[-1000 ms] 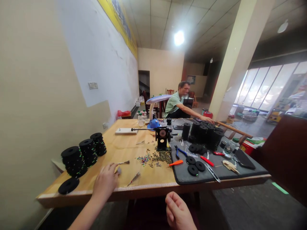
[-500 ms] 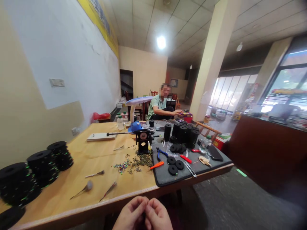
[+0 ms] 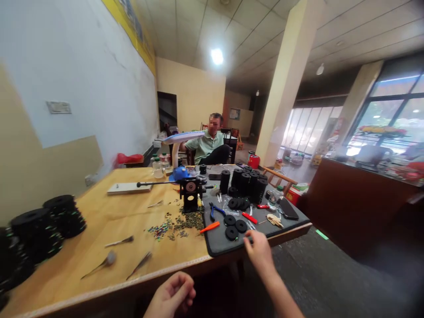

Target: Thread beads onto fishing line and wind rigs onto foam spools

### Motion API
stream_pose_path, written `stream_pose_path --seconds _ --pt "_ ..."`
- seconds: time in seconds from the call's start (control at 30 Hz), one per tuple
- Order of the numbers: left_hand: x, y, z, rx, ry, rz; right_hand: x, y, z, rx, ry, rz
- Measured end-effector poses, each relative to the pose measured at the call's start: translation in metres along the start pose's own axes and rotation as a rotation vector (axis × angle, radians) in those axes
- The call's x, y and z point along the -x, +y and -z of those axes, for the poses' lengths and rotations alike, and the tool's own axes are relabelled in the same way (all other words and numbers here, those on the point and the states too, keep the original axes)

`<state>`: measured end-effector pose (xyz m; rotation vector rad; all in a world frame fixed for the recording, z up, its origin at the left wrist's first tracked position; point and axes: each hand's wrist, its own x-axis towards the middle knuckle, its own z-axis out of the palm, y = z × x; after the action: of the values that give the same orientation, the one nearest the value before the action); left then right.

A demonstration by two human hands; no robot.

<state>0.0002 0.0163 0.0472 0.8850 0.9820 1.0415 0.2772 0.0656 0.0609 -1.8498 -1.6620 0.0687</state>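
My left hand [image 3: 175, 293] is below the table's front edge. Its thumb and fingers are pinched together, and whatever they hold is too small to make out. At the front edge of the grey mat [image 3: 215, 245], my right hand [image 3: 260, 251] has its fingers curled over the near end of silver thread snips [image 3: 251, 225], hiding that end. Beside these fingers lie several black foam discs [image 3: 231, 233]. A red-handled tool [image 3: 249, 218] is just behind the snips. Further left on the mat are an orange tool [image 3: 210, 227] and blue-handled pliers [image 3: 217, 212].
Small metal and coloured pieces [image 3: 192, 221] are heaped by a black winding device [image 3: 191, 194]. Black foam spools [image 3: 59, 216] stand at left, more [image 3: 245, 181] at the mat's back. Brush-like tools [image 3: 107, 259] lie on the wooden table [image 3: 126, 216]. A person [image 3: 212, 145] sits behind.
My hands have parted. The right one moved up and right to the snips on the mat; the left stayed low. The seated person has drawn back an outstretched arm, and the view has shifted right.
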Motion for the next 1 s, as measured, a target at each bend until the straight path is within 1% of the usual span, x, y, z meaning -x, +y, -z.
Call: stream_pose_path --seconds 0.1,0.17,0.3,0.4,0.47,0.57,0.63,0.67,0.7,0.73,0.77,0.8,0.87,0.93,1.0 --pt "0.0 0.003 0.001 -0.03 -0.004 0.007 -0.036 0.031 0.002 0.125 -0.053 -0.057" --pt "0.0 0.004 0.002 -0.061 -0.003 0.013 -0.051 0.042 -0.003 0.186 -0.116 -0.07" --pt "0.004 0.006 0.003 -0.134 0.009 -0.015 -0.066 0.049 -0.006 0.262 -0.191 -0.104" --pt "0.008 0.004 0.003 -0.167 -0.006 -0.012 -0.07 0.049 0.0 0.266 -0.189 -0.149" --pt "0.01 0.002 0.003 -0.178 -0.009 0.005 -0.068 0.049 0.007 0.236 -0.18 -0.181" --pt "0.011 0.0 0.005 -0.208 -0.008 0.013 -0.048 0.04 0.015 0.143 -0.179 -0.205" --pt "0.011 0.0 0.005 -0.244 -0.018 0.0 -0.023 0.026 0.015 -0.003 -0.214 -0.187" --pt "0.012 -0.001 0.004 -0.263 -0.025 -0.008 -0.007 0.016 0.013 -0.264 -0.266 -0.169" --pt "0.012 -0.001 0.004 -0.282 -0.031 -0.014 0.01 0.005 0.011 -0.469 -0.342 -0.158" --pt "0.013 -0.002 0.003 -0.3 -0.035 -0.017 0.027 -0.007 0.008 -0.591 -0.408 -0.147" --pt "0.013 -0.002 0.002 -0.317 -0.037 -0.018 0.042 -0.02 0.005 -0.652 -0.464 -0.119" --pt "0.014 -0.003 0.001 -0.332 -0.039 -0.016 0.056 -0.032 0.002 -0.674 -0.496 -0.065" --pt "0.015 -0.005 0.0 -0.359 -0.043 -0.014 0.075 -0.052 -0.002 -0.62 -0.518 0.016" --pt "0.016 -0.006 -0.001 -0.387 -0.044 -0.017 0.083 -0.067 -0.004 -0.523 -0.531 0.106" --pt "0.017 -0.006 -0.002 -0.411 -0.042 -0.026 0.083 -0.076 -0.006 -0.435 -0.538 0.16"
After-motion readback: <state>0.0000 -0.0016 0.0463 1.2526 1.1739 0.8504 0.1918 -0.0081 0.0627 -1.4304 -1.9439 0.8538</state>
